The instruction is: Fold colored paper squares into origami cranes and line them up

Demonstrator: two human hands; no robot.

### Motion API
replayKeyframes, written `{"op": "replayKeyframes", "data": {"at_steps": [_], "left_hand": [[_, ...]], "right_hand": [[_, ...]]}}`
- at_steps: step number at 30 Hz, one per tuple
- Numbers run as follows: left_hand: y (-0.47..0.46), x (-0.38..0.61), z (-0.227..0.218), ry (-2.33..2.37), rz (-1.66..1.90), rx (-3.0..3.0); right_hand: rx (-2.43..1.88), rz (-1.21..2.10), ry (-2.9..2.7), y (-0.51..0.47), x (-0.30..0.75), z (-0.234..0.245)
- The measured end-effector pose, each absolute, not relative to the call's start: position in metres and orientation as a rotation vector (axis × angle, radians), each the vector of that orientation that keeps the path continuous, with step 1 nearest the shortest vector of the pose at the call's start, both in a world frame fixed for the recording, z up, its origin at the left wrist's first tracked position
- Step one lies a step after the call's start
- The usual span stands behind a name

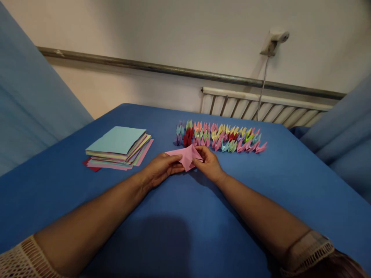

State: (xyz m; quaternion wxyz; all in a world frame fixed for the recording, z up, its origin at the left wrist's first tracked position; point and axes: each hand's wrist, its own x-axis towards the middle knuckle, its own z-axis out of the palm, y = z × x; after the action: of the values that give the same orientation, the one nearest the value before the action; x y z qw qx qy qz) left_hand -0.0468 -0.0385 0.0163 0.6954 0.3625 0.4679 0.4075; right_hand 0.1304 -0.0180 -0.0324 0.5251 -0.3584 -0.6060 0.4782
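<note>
A partly folded sheet of pink origami paper (pixel 188 155) is held between my two hands, just above the blue table. My left hand (pixel 165 166) pinches its left side, thumb on top and fingers underneath. On the right, my right hand (pixel 209 162) grips the other edge between thumb and fingers. Creases and a pointed flap show at the paper's middle; its underside is hidden. Just beyond my hands stand rows of small folded paper cranes (pixel 205 135) in many colours. To the left lies a stack of square coloured paper (pixel 117 139), light blue on top.
The blue-covered table (pixel 174 216) reaches to the wall. Behind it are a metal rail (pixel 162 68), a white radiator (pixel 261 102) and a wall socket (pixel 274 41) with a hanging cord. Blue curtains (pixel 34 88) hang at both sides.
</note>
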Motion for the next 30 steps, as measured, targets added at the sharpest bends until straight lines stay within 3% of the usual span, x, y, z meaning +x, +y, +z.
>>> {"op": "replayKeyframes", "data": {"at_steps": [20,30], "left_hand": [[-0.049,-0.051,0.023,0.84,0.579,1.424],[-0.043,-0.041,0.007,1.11,0.93,1.231]], "right_hand": [[-1.202,0.831,-1.705,-0.028,0.133,-0.023],[-1.131,0.93,-1.655,-0.023,0.13,-0.035]]}}
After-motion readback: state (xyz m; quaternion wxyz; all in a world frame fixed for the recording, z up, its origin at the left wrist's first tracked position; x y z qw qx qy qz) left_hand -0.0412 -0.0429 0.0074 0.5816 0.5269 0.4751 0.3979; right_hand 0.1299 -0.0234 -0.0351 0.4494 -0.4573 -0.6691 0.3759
